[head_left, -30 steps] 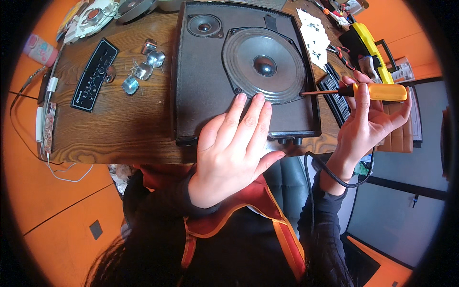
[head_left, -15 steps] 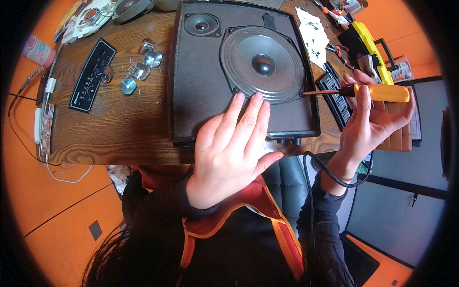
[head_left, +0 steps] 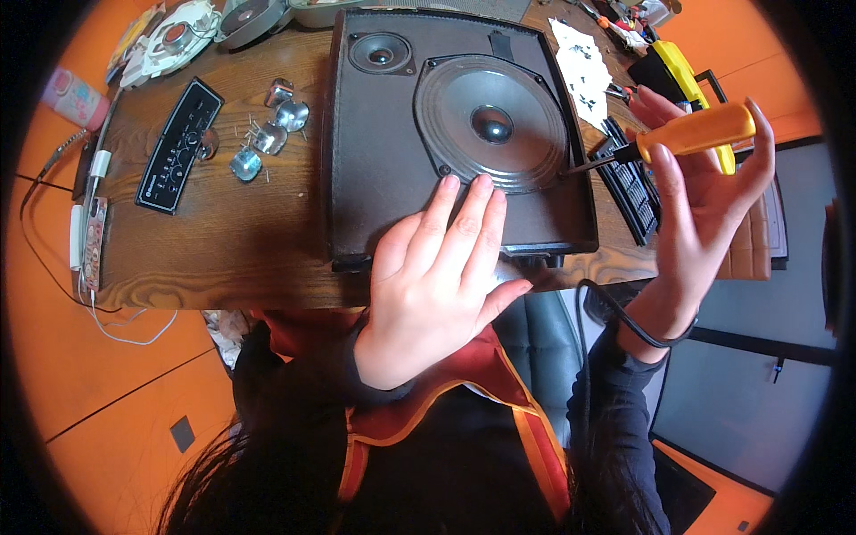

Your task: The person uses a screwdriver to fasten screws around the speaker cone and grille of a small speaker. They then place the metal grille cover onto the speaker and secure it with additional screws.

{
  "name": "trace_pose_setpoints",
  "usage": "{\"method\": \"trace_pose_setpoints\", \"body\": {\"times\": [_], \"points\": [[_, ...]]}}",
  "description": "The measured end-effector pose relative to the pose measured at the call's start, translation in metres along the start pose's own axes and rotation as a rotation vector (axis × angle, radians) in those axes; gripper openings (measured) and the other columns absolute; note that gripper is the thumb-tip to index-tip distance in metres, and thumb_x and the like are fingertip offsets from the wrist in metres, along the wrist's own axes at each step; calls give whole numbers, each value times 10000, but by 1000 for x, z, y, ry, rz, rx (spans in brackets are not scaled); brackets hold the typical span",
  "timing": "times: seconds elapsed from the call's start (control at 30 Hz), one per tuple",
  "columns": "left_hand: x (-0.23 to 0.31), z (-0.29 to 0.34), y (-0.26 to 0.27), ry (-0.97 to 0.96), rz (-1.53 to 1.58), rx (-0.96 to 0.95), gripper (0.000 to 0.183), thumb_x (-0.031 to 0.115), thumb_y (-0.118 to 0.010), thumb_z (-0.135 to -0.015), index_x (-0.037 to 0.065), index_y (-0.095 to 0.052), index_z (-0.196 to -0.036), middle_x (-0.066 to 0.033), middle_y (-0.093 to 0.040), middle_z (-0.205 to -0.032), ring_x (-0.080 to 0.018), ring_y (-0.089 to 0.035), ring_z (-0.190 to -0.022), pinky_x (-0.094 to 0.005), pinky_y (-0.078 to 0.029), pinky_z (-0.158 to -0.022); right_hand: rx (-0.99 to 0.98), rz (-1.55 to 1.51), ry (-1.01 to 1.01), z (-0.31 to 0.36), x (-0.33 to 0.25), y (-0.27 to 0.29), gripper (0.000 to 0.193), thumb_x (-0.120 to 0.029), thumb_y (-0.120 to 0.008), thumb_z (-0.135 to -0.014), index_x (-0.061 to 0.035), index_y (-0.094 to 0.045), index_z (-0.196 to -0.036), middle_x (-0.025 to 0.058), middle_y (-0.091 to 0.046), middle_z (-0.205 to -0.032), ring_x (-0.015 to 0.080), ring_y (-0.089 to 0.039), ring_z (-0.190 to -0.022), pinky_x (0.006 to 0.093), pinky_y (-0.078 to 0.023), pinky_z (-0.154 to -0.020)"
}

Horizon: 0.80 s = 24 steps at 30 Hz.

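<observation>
A black speaker cabinet [head_left: 374, 178] lies on the wooden table with its front facing up. Set into it are a large round woofer [head_left: 535, 116] and a small tweeter [head_left: 382, 55]. My left hand [head_left: 432, 276] lies flat on the cabinet's near part, fingers stretched out, fingertips at the woofer's lower rim. Between the fingers of my right hand [head_left: 695, 214] is the yellow handle of a screwdriver [head_left: 700, 131]. Its shaft slants down to the left, and the tip meets the woofer's right lower edge, at a mounting corner. A black cord loops around my right wrist.
Left of the cabinet lie a black control panel [head_left: 179, 145] and several shiny metal parts [head_left: 270, 137]. To the right are a black keyboard [head_left: 629, 187], white paper with small dark bits [head_left: 581, 76] and a yellow-black case [head_left: 675, 67]. A power strip [head_left: 92, 241] runs along the left edge.
My right hand and the screwdriver handle have risen, so the shaft now slants more steeply. The left hand stays flat on the cabinet. The whole view has shifted slightly.
</observation>
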<state>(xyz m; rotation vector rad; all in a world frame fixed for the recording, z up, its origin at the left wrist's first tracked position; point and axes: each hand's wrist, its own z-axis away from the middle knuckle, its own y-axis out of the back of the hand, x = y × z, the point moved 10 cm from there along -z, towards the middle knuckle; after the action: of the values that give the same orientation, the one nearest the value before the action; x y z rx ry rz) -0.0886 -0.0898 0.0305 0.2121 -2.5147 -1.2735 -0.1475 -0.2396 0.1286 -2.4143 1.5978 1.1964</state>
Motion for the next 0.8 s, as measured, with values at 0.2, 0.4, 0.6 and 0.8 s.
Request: {"method": "trace_pose_setpoints", "body": {"times": [0.2, 0.4, 0.6, 0.8], "points": [[0, 0, -1, 3, -10, -2, 593, 496, -533, -860, 55, -590, -1252, -75, -577, -1296, -234, -518, -1201, -338, -336, -940, 61, 204, 60, 9, -3, 8, 637, -27, -586, -906, -135, -201, -1402, 260, -649, -1022, 316, -682, -929, 379, -573, -812], [1, 1, -1, -5, -42, 7, 584, 502, -503, -882, 50, -597, -1241, -70, -581, -1292, -228, -515, -1205, -336, -338, -938, 345, 194, 26, 30, -6, 39, 590, -45, -567, -924, -167, -211, -1379, 262, -654, -1020, 315, -688, -907, 314, -586, -745], [1, 1, -1, 0, -35, 3, 581, 508, -459, -911, 51, -597, -1242, -68, -583, -1289, -225, -516, -1203, -332, -346, -930, 302, 138, -6, 31, 4, 30, 607, -48, -571, -922, -194, -213, -1390, 247, -653, -1046, 310, -686, -917, 315, -587, -750], [1, 0, 0, -9, -51, 17, 586, 517, -437, -922, 50, -606, -1232, -70, -595, -1272, -229, -525, -1192, -332, -348, -926, 298, 101, -63, 36, 14, 29, 597, -53, -551, -934, -184, -196, -1395, 264, -645, -1050, 315, -680, -937, 328, -581, -781]]}}
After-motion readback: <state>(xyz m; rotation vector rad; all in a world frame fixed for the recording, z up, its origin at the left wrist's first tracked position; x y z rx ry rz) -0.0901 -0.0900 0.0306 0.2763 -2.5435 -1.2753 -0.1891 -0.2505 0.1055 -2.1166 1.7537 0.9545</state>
